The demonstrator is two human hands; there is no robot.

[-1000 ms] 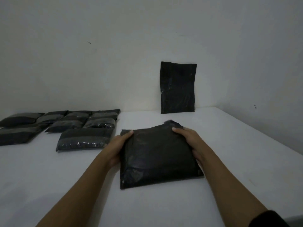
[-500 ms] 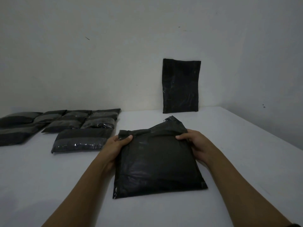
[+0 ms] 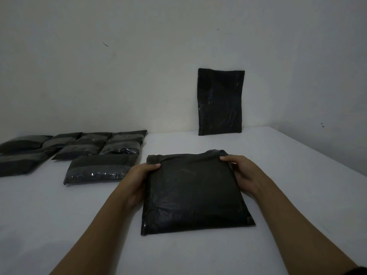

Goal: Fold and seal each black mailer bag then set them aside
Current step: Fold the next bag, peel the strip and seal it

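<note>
The black mailer bag lies flat on the table, held at its far corners by the left hand and right hand, with the fingers curled onto its top edge. Half a second earlier the top flap stood raised; it is now pressed down flat. The fold is judged complete, with sealing next. Finished bags are grouped to the left, and one bag leans on the wall.

Dim, flat light is leaving the whole view grey and slightly grainy. Faint glare is glinting off the sealed bags, and wide-angle distortion is bending the edges.
</note>
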